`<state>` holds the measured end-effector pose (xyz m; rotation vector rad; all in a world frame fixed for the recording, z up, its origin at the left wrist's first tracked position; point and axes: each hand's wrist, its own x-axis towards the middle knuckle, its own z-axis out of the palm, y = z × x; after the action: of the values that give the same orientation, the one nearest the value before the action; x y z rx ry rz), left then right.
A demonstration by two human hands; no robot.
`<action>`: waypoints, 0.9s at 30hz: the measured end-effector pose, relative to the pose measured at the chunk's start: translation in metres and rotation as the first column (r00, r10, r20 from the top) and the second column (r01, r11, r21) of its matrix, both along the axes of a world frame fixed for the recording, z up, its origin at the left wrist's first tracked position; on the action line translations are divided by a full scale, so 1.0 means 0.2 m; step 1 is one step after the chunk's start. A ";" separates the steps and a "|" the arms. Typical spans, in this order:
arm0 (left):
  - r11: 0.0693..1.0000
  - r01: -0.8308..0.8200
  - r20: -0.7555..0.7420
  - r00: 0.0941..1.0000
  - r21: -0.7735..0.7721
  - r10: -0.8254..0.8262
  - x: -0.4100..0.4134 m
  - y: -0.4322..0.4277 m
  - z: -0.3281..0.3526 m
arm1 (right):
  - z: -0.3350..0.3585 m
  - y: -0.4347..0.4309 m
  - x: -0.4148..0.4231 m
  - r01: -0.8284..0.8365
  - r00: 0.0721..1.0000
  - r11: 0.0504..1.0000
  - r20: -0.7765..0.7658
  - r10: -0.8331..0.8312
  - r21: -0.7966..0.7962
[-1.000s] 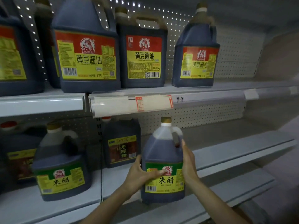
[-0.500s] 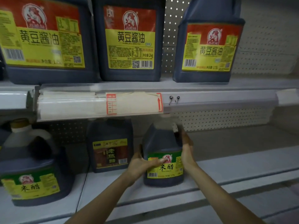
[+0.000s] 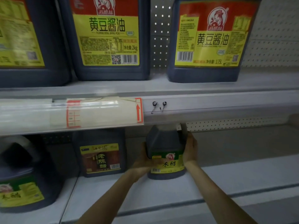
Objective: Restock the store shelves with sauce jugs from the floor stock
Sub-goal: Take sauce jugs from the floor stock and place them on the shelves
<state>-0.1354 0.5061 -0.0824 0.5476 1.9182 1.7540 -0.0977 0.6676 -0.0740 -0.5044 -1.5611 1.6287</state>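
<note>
A dark vinegar jug with a green and yellow label (image 3: 166, 143) stands on the lower shelf (image 3: 226, 178), its cap hidden behind the upper shelf's price rail. My left hand (image 3: 145, 159) grips its left side, thumb across the label. My right hand (image 3: 191, 147) holds its right side with the fingers up along the jug's wall. Both forearms reach in from the bottom of the view.
A brown-labelled jug (image 3: 100, 156) stands just left of the held one, and another green-labelled jug (image 3: 21, 180) sits at far left. Large soy sauce jugs (image 3: 110, 39) line the upper shelf (image 3: 210, 101). The lower shelf to the right holds nothing.
The jug has gone further back onto the lower shelf, with both hands still on it. The camera has moved closer and lower, so the price rail now hides the jug's top.
</note>
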 end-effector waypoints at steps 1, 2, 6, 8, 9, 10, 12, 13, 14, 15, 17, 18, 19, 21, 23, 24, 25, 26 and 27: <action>1.000 0.019 0.012 1.000 -0.016 -0.018 -0.01 0.00 0.01 | -0.01 0.01 -0.01 -0.006 1.000 1.000 -0.003 0.006 -0.001; 0.998 0.045 0.026 0.999 -0.039 -0.044 -0.01 0.00 0.01 | -0.01 0.01 -0.01 -0.009 1.000 1.000 -0.002 0.009 0.001; 0.994 0.041 0.016 0.999 -0.097 -0.040 -0.02 0.01 0.00 | -0.02 0.02 -0.01 -0.010 0.999 1.000 0.040 0.009 0.013; 0.996 0.028 -0.019 0.999 -0.088 -0.030 -0.02 0.01 0.01 | -0.02 0.03 -0.01 -0.025 0.996 1.000 0.089 0.024 0.005; 0.996 0.022 -0.039 0.999 -0.085 -0.025 -0.02 0.01 0.01 | -0.03 0.03 -0.02 -0.032 0.993 0.999 0.118 0.032 -0.004; 0.996 0.011 -0.051 0.999 -0.088 -0.016 -0.02 0.01 0.01 | -0.03 0.04 -0.03 -0.044 0.988 0.999 0.146 0.046 -0.017; 0.994 -0.009 -0.064 0.998 -0.108 0.002 -0.01 0.01 0.01 | -0.02 0.03 -0.01 -0.069 0.977 0.997 0.200 0.076 -0.044; 0.991 -0.025 -0.067 0.998 -0.130 0.016 -0.02 0.02 0.00 | -0.01 0.03 -0.02 -0.088 0.970 0.994 0.223 0.099 -0.057; 0.988 -0.029 -0.059 0.998 -0.150 0.020 -0.02 0.03 0.00 | 0.00 0.02 0.00 -0.108 0.962 0.992 0.242 0.122 -0.071; 0.987 -0.028 -0.038 0.999 -0.160 0.023 -0.02 0.02 0.00 | 0.01 0.01 0.03 -0.131 0.956 0.988 0.254 0.149 -0.085; 0.984 -0.019 -0.037 0.999 -0.179 0.013 0.01 0.01 0.02 | 0.03 -0.02 0.11 -0.175 0.939 0.980 0.285 0.194 -0.092; 0.978 -0.009 -0.062 0.998 -0.210 -0.004 0.02 -0.01 0.03 | 0.04 -0.03 0.15 -0.193 0.926 0.978 0.314 0.208 -0.076; 0.966 0.014 -0.098 0.994 -0.257 -0.041 0.05 -0.03 0.05 | 0.03 -0.05 0.19 -0.213 0.913 0.976 0.347 0.215 -0.046; 0.901 0.078 -0.181 0.969 -0.426 -0.170 0.10 -0.09 0.10 | 0.00 -0.07 0.26 -0.224 0.884 0.974 0.425 0.196 0.017; 0.817 0.055 -0.289 0.920 -0.575 -0.266 0.15 -0.16 0.14 | -0.02 -0.09 0.33 -0.179 0.857 0.981 0.502 0.116 0.079; 0.794 0.028 -0.338 0.895 -0.607 -0.290 0.18 -0.20 0.16 | -0.02 -0.11 0.37 -0.166 0.840 0.978 0.538 0.073 0.127; 0.780 0.002 -0.374 0.877 -0.625 -0.302 0.19 -0.24 0.19 | -0.02 -0.14 0.41 -0.172 0.811 0.970 0.584 0.039 0.174; 0.771 -0.024 -0.406 0.860 -0.637 -0.308 0.22 -0.29 0.22 | -0.01 -0.16 0.45 -0.185 0.775 0.958 0.632 0.007 0.217; 0.764 -0.058 -0.442 0.843 -0.643 -0.307 0.24 -0.34 0.25 | 0.00 -0.19 0.49 -0.202 0.729 0.946 0.684 -0.028 0.254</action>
<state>-0.0867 0.4377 -0.0319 0.9310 2.5962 0.7795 0.0001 0.6297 -0.0741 -0.9378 -2.3752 1.2677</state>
